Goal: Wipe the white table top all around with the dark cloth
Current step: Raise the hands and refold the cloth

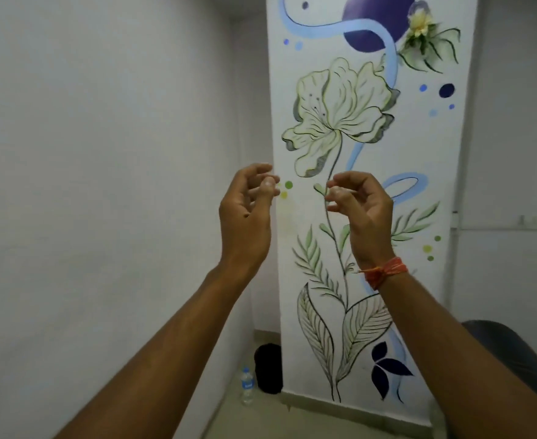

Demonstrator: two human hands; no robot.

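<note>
Both arms are raised in front of a painted wall. My left hand (245, 210) is held up with its fingers loosely curled and nothing in it. My right hand (360, 210) is at the same height, a short gap to the right, fingers loosely curled and empty too; an orange thread band circles its wrist. No white table top and no dark cloth are in view.
A wall panel with a painted flower (340, 122) stands straight ahead. A clear water bottle (247, 386) and a black cylindrical object (268, 367) stand on the floor in the corner. A dark rounded seat (514, 350) shows at the lower right.
</note>
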